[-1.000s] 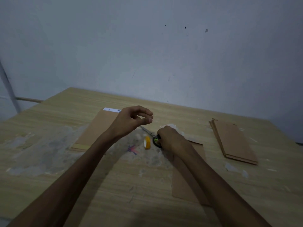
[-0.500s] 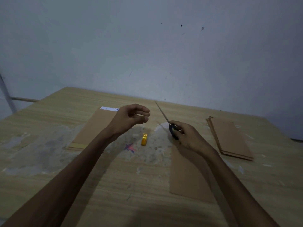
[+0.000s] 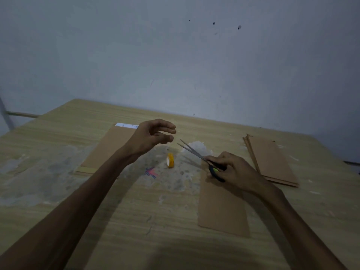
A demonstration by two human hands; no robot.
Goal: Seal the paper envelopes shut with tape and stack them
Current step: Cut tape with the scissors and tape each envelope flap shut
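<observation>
Envelopes first: one brown paper envelope (image 3: 222, 207) lies flat on the worktop (image 3: 136, 221) under the right forearm, a stack of envelopes (image 3: 272, 160) sits well apart at far right, another envelope pile (image 3: 109, 149) far left. Between them stands a small yellow tape roll (image 3: 170, 160) on edge. Right hand (image 3: 231, 168) grips black-handled scissors (image 3: 196, 154), blades parted, tips pointing at the left hand (image 3: 150, 139), which hovers above the worktop, thumb and fingers curved close; whether they pinch anything, I cannot tell.
</observation>
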